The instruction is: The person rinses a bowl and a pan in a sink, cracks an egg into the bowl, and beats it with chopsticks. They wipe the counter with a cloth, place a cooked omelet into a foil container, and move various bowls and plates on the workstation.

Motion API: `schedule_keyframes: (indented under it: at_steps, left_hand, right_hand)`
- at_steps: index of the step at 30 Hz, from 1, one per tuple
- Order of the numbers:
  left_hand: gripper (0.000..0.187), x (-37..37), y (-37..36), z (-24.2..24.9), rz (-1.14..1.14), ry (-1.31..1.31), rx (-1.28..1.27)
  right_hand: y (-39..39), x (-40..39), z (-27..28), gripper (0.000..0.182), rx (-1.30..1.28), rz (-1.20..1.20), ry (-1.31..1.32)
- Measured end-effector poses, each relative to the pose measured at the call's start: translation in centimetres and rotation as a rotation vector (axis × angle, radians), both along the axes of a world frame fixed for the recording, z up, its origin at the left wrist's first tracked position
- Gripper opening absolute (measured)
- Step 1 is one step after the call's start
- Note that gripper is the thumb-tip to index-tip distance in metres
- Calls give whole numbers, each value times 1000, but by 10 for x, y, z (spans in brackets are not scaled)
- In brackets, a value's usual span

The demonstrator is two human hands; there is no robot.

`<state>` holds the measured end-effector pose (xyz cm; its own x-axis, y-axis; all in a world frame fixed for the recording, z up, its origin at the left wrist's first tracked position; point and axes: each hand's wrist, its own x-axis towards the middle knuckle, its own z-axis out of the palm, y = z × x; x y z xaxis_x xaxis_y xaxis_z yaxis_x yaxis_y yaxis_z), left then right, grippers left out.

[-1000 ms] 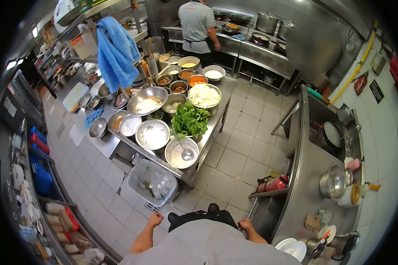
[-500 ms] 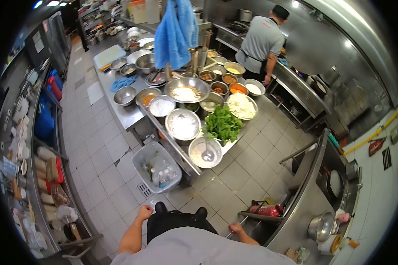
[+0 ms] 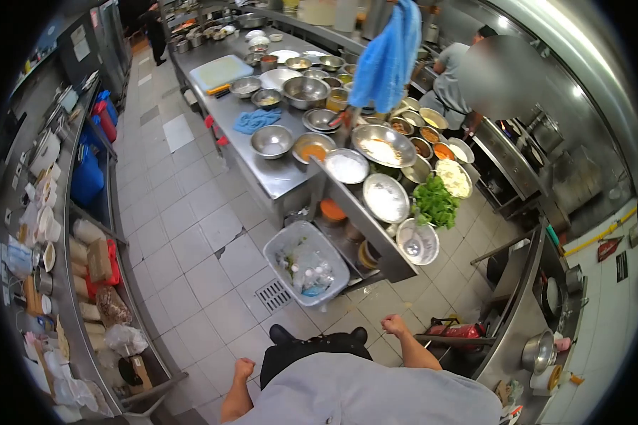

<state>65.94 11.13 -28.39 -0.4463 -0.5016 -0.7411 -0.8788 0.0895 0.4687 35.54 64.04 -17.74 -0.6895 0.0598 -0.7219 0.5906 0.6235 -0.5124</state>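
My left hand (image 3: 244, 368) hangs low beside my body over the tiled floor, its fingers curled in and nothing visible in them. My right hand (image 3: 394, 324) is held out in front on the right, loosely closed, with no object showing. It is apart from the red bundle (image 3: 462, 331) on the low shelf nearby. Ahead of both hands stands a grey plastic bin (image 3: 307, 263) with bottles and scraps inside. Beyond it, on the counter, are a bowl of white powder (image 3: 385, 197), a bunch of leafy greens (image 3: 434, 202) and a bowl with a ladle (image 3: 417, 241).
The steel counter (image 3: 191, 58) carries several bowls, a cutting board (image 3: 221, 72) and a blue cloth (image 3: 256, 121). A blue towel (image 3: 384, 64) hangs above. Shelving lines the left. A co-worker (image 3: 452, 85) stands by the stove at the back right. A floor drain (image 3: 273, 295) lies near the bin.
My view has turned left, so the counter and bin sit farther right. My right hand has swung forward and up; my left hand has dropped back. The co-worker leans over the stove.
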Motion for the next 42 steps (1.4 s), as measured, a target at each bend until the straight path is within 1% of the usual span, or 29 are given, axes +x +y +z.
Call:
schedule_keyframes:
  at_steps: [1, 3, 5, 7, 11, 13, 16, 18, 19, 22, 24, 25, 27, 29, 30, 31, 32, 34, 36, 37, 39, 41, 42]
  left_hand:
    - [9, 7, -11, 2, 27, 13, -25]
    - [7, 13, -39, 3, 121, 31, 5]
    - [6, 9, -72, 12, 210, 62, 39]
    - [5, -4, -93, 20, 291, 114, 92]
    - [6, -42, -143, 40, 377, 220, 171]
    - [7, -72, -167, 72, 403, 251, 191]
    - [7, -108, -221, 80, 340, 330, 155]
    - [6, -129, -262, 89, 355, 340, 133]
    - [6, -140, -283, 94, 364, 347, 122]
    - [6, -149, -346, 91, 359, 325, 45]
    - [6, -142, -379, 95, 414, 221, -6]
    - [7, -137, -391, 96, 461, 197, 8]
    - [8, -126, -418, 92, 515, 141, 13]
    - [9, -106, -436, 86, 543, 68, 1]
    - [10, -99, -439, 88, 565, 33, 26]
    - [10, -97, -441, 88, 588, 6, 53]
    - [10, -99, -444, 88, 608, -11, 81]
    - [9, -97, -445, 88, 452, 124, 146]
    - [11, -121, -450, 88, 360, 13, 142]
    - [12, -111, -466, 29, 262, 35, 143]
    - [14, -147, -488, 12, 75, 89, 133]
    - [15, -192, -527, -3, 143, 139, 159]
    - [15, -221, -551, -10, 163, 183, 169]
  right_hand:
    - [-23, 3, -6, 20, 5, 53, -28]
    - [-62, 11, -17, 21, 26, 176, -74]
    - [-101, 14, -22, 21, 52, 306, -91]
    - [-132, 12, -29, 20, 32, 363, -103]
    - [-181, -7, -44, 21, -17, 429, -146]
    - [-205, -25, -50, 20, 4, 442, -158]
    - [-243, -49, -60, 18, 54, 491, -175]
    - [-274, -67, -63, 18, 85, 523, -164]
    - [-291, -77, -64, 19, 60, 504, -172]
    - [-348, -106, -84, 22, 65, 526, -207]
    - [-397, -135, -88, 24, 112, 630, -232]
    - [-420, -142, -90, 25, 137, 676, -253]
    - [-477, -178, -105, 28, 129, 841, -268]
    - [-531, -210, -120, 29, 25, 889, -126]
    - [-559, -224, -132, 27, 28, 1046, 178]
    - [-589, -240, -105, 26, -57, 937, 38]
    - [-625, -257, -50, 25, -139, 821, -87]
    - [-674, -282, -6, 26, -192, 900, 147]
    - [-710, -303, 16, 28, -282, 861, 153]
    - [-726, -313, 27, 30, -326, 842, 156]
    - [-755, -333, 56, 31, -322, 814, 186]
    - [-783, -356, 76, 32, -323, 790, 195]
    - [-796, -369, 74, 32, -321, 781, 214]
